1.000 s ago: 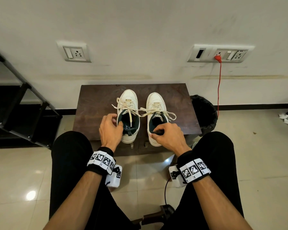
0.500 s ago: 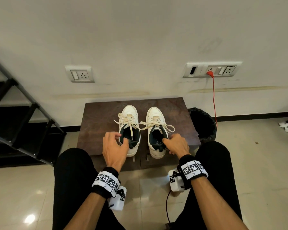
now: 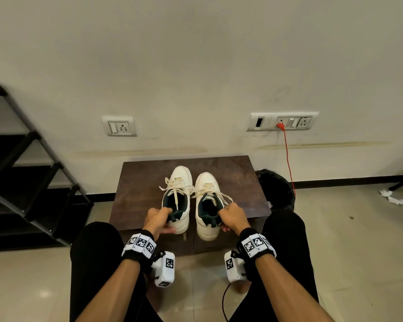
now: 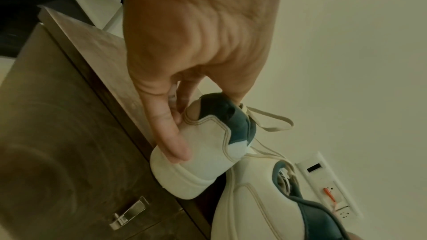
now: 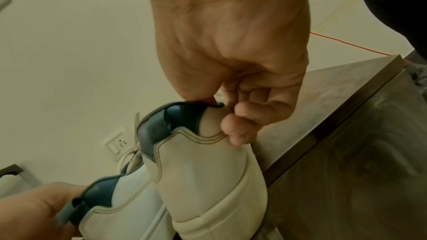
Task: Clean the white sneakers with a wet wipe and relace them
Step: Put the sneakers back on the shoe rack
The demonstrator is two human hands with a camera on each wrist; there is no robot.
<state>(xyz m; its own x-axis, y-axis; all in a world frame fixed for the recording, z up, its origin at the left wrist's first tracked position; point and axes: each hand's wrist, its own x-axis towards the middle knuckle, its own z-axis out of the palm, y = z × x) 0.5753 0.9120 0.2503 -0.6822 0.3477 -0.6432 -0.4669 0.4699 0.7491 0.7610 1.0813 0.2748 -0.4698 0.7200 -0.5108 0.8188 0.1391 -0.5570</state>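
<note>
Two white sneakers with dark green lining and loose cream laces sit side by side on a dark brown cabinet point(image 3: 140, 182), heels jutting past its front edge. My left hand point(image 3: 159, 218) grips the heel collar of the left sneaker point(image 3: 180, 178), thumb inside and fingers outside. The left wrist view shows that left hand point(image 4: 184, 110) on the left sneaker's heel point(image 4: 208, 152), with the right sneaker point(image 4: 254, 200) beside it. My right hand point(image 3: 229, 217) point(image 5: 219, 114) pinches the right sneaker point(image 3: 206, 182) point(image 5: 203, 171) by its collar the same way. No wet wipe is visible.
A black bin point(image 3: 276, 189) stands right of the cabinet, with a red cable point(image 3: 287, 159) running up to a wall socket. A black rack point(image 3: 33, 182) fills the left. Crumpled white paper point(image 3: 398, 201) lies on the floor at right. The cabinet front has a metal handle point(image 4: 129, 214).
Both hands shifted from the sneakers' sides to grip the heel collars. The sneakers slid toward me, heels now past the cabinet edge. The head view tilted up.
</note>
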